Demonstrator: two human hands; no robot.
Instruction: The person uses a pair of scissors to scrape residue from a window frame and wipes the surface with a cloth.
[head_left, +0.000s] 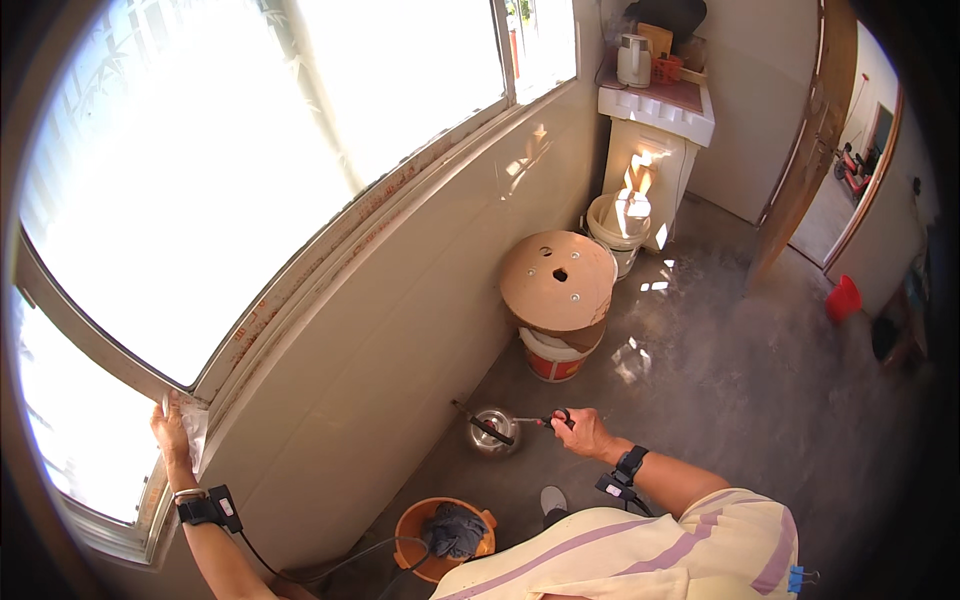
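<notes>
At the lower left, my left hand (171, 433) is at the windowsill, by the corner of the sliding window frame (196, 391). Its fingers are closed on a clear plastic bag (197, 439), partly hidden behind the hand. In front of my body, my right hand (587, 433) grips the handles of a pair of scissors (559, 418). The blades point left, towards the wall. Below them in the view, a shiny metal kettle (491, 435) with a black handle stands on the floor near the wall.
An orange bucket (405, 529) holds dark cloth. Along the wall stand a red-and-white bucket (555, 356) under a round cardboard disc (559, 296), and a white bucket (615, 229). An electric kettle (634, 61) sits on the corner counter (686, 97). A wooden door (806, 150) stands at right.
</notes>
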